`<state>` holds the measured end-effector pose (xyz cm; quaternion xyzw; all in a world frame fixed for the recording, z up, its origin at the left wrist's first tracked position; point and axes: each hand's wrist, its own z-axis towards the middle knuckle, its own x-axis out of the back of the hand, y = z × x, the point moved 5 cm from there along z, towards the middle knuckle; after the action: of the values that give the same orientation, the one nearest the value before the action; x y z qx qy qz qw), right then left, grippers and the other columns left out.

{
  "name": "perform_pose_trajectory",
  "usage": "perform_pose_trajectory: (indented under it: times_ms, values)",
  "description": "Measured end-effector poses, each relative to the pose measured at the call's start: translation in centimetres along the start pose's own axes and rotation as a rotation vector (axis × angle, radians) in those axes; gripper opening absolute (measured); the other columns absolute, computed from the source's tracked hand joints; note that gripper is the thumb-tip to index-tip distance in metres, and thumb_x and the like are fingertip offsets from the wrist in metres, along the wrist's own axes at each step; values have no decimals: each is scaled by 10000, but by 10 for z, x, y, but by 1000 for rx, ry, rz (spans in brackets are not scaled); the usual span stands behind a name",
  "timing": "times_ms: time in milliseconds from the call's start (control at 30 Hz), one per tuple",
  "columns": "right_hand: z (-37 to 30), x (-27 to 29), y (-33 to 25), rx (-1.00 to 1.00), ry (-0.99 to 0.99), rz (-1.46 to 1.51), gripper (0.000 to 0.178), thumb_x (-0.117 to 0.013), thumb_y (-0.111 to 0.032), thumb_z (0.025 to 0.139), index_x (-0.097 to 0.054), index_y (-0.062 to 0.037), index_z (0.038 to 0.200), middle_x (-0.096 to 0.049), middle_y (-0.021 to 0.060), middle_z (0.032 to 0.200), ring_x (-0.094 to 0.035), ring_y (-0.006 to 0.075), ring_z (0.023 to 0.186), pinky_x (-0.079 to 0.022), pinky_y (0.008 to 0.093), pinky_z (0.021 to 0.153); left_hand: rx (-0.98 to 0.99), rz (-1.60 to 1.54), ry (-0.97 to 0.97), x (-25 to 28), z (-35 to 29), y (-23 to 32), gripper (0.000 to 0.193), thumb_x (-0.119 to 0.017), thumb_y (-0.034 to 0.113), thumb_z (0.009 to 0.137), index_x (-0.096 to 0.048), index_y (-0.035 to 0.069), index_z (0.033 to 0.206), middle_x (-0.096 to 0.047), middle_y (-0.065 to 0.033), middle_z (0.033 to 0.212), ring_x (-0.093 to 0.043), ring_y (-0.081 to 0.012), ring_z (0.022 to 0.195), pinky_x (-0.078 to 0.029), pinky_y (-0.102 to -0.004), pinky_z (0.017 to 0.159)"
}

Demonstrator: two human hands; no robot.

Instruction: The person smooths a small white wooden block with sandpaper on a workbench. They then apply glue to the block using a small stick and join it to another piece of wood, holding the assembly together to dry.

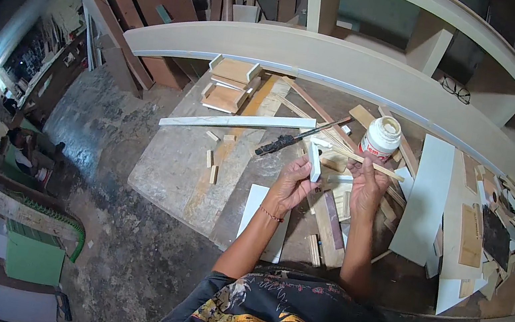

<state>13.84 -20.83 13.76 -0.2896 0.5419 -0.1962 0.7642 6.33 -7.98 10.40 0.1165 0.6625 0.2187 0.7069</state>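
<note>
The left hand (294, 186) is finger-pinching a white piece (315, 163), and the right hand (367, 189), finger-pinching a stick (391, 173), might be spilling the far jar (382, 140) by bumping it.

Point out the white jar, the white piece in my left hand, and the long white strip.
White jar (382, 138): head view, on its side below the open mouth.
White piece (315, 162): head view, mid-face.
Long white strip (237, 122): head view, mid-length.
</note>
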Motion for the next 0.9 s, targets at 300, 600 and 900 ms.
perform_pose_trajectory:
  times_ms: [300,600,900]
  values:
    - [-22,-28,-5,155,-11,-106,156,-581,36,737,-434,-16,734,-549,147,797,-560,170,617,-470,268,592,-199,55,124,-8,-4,20,325,-589,10,745,-435,5,1031,-531,-92,998,-533,-202,936,-448,-342,858]
    - [-30,-32,-2,136,53,-192,71,-525,-5,786,-513,33,845,-547,114,798,-548,138,663,-454,244,619,-461,301,249,-30,-14,29,229,-585,-66,716,-448,28,874,-526,-98,942,-545,-178,879,-487,-277,772]
    - [-36,-43,5,50,47,-127,205,-504,-63,823,-533,66,979,-531,97,894,-554,145,716,-491,270,673,-561,496,385,-25,-20,33,218,-574,-64,723,-464,-1,901,-540,-96,903,-562,-165,809,-493,-250,712]
